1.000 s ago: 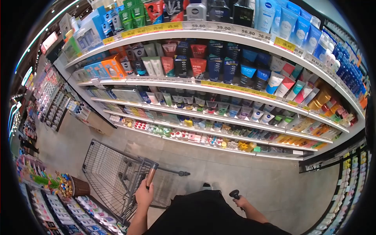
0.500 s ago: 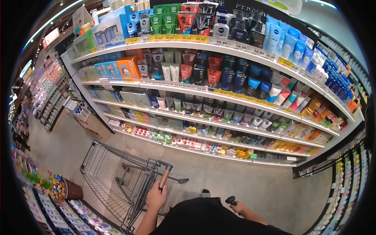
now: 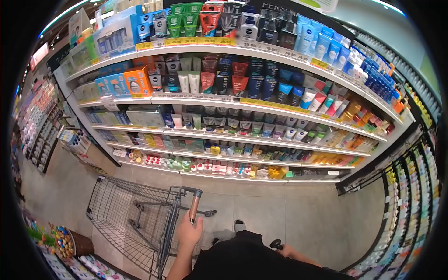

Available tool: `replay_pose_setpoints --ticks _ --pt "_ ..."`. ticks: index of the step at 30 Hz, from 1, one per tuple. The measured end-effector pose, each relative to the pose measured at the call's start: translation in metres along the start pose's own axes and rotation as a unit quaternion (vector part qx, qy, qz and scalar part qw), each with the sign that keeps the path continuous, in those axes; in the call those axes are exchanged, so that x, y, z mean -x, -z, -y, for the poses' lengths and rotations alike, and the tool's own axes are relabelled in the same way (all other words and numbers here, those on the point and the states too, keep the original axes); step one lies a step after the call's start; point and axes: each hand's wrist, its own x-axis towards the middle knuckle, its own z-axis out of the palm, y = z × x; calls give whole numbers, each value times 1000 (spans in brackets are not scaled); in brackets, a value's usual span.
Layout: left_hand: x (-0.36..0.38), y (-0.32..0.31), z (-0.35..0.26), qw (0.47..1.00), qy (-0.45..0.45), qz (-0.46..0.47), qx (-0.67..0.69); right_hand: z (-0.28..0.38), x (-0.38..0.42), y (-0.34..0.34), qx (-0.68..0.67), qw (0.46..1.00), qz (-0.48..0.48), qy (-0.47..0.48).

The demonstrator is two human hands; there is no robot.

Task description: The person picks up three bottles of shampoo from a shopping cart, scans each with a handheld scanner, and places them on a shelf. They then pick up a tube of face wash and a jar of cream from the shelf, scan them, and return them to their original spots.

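A grey wire shopping cart [image 3: 126,205] stands at the lower left, with nothing visible in its basket. My left hand [image 3: 189,232] is closed around its brown push handle [image 3: 195,205], the thumb lying along the grip. On the other side of my body, low by my hip, my right hand [image 3: 285,252] has its fingers curled around a small black object with a rounded head [image 3: 276,244]. What kind of object it is, I cannot tell. My black clothing hides part of the floor between the two hands.
Ahead runs a long shelf unit [image 3: 205,97] of tubes, bottles and boxes, with yellow price tags along its edges. Curved racks [image 3: 401,210] line the right. A brown tub [image 3: 80,243] of colourful round items stands at lower left. One shoe [image 3: 239,226] shows on the grey floor.
The view has turned a little, so the shelves sit further left and slightly lower. The cart also appears further left. Both hands keep their grips.
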Motion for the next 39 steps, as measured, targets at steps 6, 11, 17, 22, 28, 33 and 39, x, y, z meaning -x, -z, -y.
replay_pose_setpoints --ticks 6,11,17,22,28,33,39 --pt "0 -3 6 999 -7 10 46 2 6 -11 -25 998 -4 -51" --pt "3 -2 0 998 -21 -2 52 -9 -8 -18 -17 999 -14 -30" --pt "1 -8 13 997 -46 -10 61 1 2 -17 7 1000 1 -6" --pt "4 -2 4 998 -36 -14 53 0 -12 -17 18 1000 18 3" --pt "4 0 0 999 -27 -14 38 7 -26 -13 8 999 -10 40" --pt "-1 -9 12 998 -40 -23 44 14 -25 -11 0 999 -22 42" --pt "0 -9 11 999 -34 -20 32 13 -23 -14 20 1000 9 7"
